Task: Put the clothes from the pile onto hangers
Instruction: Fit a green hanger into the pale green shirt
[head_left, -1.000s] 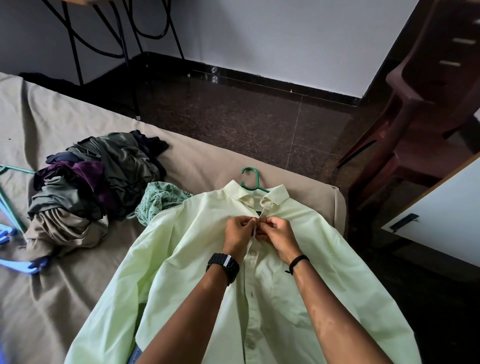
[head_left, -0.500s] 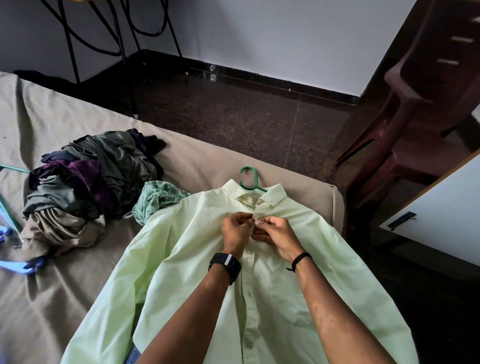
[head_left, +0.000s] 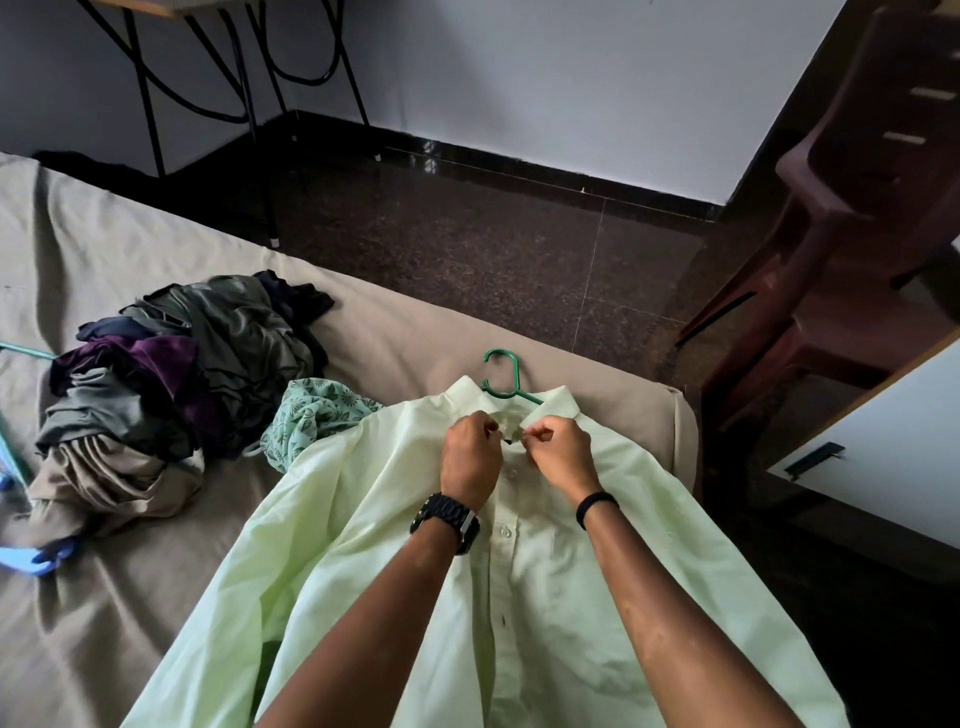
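Note:
A pale green shirt lies flat on the bed, front up, with a green hanger inside it; only the hook and a bit of the bar show above the collar. My left hand pinches the left edge of the shirt front just below the collar. My right hand pinches the right edge opposite it. The two hands are a little apart, with a small dark gap of open shirt between them. A pile of clothes in grey, purple, tan and dark blue sits to the left.
A teal patterned garment lies between the pile and the shirt. Blue hangers lie at the bed's left edge. The tan bed sheet ends at dark floor; a brown chair and white cabinet door stand right.
Both hands have moved up the shirt front from lower on the placket to just under the collar, and have drawn slightly apart. The pile and hangers have not moved.

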